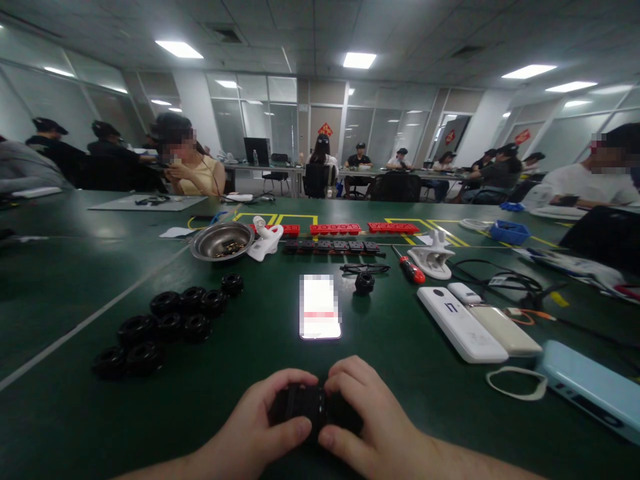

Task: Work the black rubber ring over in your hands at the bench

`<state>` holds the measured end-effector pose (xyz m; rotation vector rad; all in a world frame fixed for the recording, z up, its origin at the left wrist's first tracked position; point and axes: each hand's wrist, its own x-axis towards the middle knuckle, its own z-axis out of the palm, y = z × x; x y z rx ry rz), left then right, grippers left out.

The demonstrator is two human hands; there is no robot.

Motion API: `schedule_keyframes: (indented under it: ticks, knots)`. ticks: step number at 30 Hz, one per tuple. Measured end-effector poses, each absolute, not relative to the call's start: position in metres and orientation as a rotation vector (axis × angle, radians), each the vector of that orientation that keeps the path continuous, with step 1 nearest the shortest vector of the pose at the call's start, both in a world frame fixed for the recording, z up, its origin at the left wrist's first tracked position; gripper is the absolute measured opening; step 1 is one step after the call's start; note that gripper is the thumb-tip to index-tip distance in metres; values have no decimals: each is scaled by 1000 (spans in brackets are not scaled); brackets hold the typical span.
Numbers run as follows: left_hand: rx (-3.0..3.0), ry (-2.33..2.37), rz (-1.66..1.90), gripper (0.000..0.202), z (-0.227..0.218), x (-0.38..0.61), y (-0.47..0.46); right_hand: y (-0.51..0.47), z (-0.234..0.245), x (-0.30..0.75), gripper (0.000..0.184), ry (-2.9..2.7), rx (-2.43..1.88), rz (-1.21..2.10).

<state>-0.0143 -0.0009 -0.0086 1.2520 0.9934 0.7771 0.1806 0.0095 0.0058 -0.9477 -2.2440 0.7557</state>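
The left grip (pixel 260 419) is curled part-way closed, thumb across the near face and fingers over the top of a black piece (pixel 303 401). The right grip (pixel 374 415) is bent to match, its thumb and fingertips at the piece's 3 o'clock edge. Between them the piece sits low and central, close to the wearer; its underside is hidden, so I cannot tell whether it touches the worktop (pixel 225 363).

The step in hand looks like working this piece with 2 hands. As I judge it, the next move calls for the left side held firm while the right fingertips keep a light, square hold.

Outward from there, a lit phone (pixel 320 307) lies at 12 o'clock. At 10 o'clock are 9 black rings (pixel 171 325); 1 loose ring (pixel 364 285) stands at 1 o'clock. Beyond the phone runs a row of black blocks (pixel 333 247), with 3 red trays (pixel 335 229) behind. A metal bowl (pixel 207 241) with small bits rests at 11 o'clock, a screwdriver (pixel 413 270) between 1 and 2, and a white power bank (pixel 460 327) at 2.
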Motion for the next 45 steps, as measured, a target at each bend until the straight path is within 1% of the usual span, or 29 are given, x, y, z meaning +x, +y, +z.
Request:
schedule_keyframes:
  ticks: [2,7,10,15,17,20,24,27,31,35,38,41,45]
  knots:
    - [1269,973,767,48,-9,-15,0,10,5,180,27,-2256,-906,739]
    - [1265,991,749,54,-9,-16,1,10,-1,181,36,-2296,-760,576]
    - [1259,1021,744,57,-8,-15,0,9,-2,182,37,-2315,-716,511]
    - [1252,997,779,51,-10,-15,-1,8,3,181,40,-2286,-840,634]
    - [1262,991,783,49,-11,-16,-1,9,5,180,39,-2252,-921,698]
    - [1273,1001,766,51,-10,-15,0,10,6,179,36,-2259,-976,710]
    - [1275,978,758,53,-7,-15,0,9,4,179,34,-2286,-915,671]
    - [1265,988,755,52,-6,-14,0,8,2,180,38,-2305,-813,610]
    - [1250,1021,751,48,-7,-15,0,8,3,181,35,-2328,-764,560]
    - [1263,1038,786,45,-8,-16,0,9,6,180,40,-2301,-821,665]
    - [1278,1044,811,44,-9,-14,-1,10,6,181,34,-2255,-946,750]
    - [1263,1041,834,44,-8,-13,-2,11,4,181,27,-2248,-974,757]
    - [1237,979,813,48,-9,-14,-1,9,4,181,29,-2247,-876,718]
